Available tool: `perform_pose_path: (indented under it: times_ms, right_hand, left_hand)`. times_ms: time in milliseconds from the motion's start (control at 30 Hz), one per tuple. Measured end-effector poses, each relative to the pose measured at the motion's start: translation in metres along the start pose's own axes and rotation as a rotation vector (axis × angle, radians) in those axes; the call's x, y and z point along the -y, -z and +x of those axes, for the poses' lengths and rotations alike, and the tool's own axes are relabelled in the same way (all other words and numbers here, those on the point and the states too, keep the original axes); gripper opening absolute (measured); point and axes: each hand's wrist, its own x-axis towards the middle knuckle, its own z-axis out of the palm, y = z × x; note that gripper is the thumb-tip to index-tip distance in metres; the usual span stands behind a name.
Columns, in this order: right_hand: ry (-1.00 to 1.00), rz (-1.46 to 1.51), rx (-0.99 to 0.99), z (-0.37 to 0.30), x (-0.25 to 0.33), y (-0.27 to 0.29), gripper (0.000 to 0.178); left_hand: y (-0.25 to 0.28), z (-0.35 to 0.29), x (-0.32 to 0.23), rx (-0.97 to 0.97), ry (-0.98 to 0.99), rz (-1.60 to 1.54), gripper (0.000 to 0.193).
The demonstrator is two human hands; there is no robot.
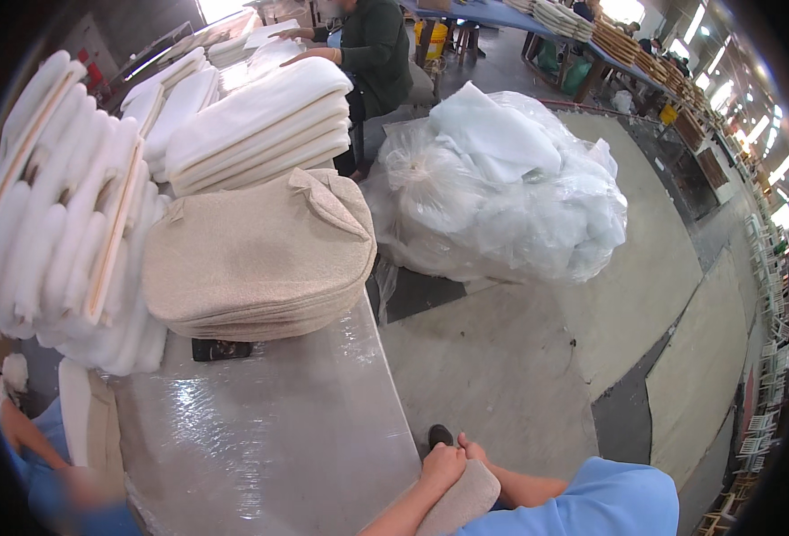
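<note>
The left hand (443, 463) and right hand (475, 449) curl closed around one end of a beige cushion (464, 498), probably to keep it steady. It sits near the person's body, beside the shiny table (323, 420).

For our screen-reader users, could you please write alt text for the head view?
A person's left hand and right hand meet at the end of a beige piece, beside a plastic-covered table. A stack of beige fabric lies on it, near white padded piles and a bulging clear bag.
</note>
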Motion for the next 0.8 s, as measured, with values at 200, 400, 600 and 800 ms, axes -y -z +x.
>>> perform_pose_path:
  times_ms: [200, 400, 600, 800]
  right_hand:
    - [0.134, -0.301, 0.138, 0.017, -0.007, 0.001, 0.052]
    - [0.135, -0.226, 0.11, 0.011, -0.014, 0.003, 0.05]
    - [-0.073, 0.321, 0.076, 0.079, -0.05, 0.008, 0.049]
    - [0.039, -0.194, -0.058, 0.039, -0.039, -0.001, 0.051]
  left_hand:
    - [-0.002, 0.001, -0.004, 0.009, 0.086, -0.034, 0.048]
    - [0.008, -0.005, -0.012, 0.031, -0.002, 0.083, 0.049]
    - [-0.004, -0.006, -0.017, 0.058, 0.045, 0.075, 0.047]
    - [-0.016, 0.003, 0.009, 0.04, -0.01, 0.072, 0.049]
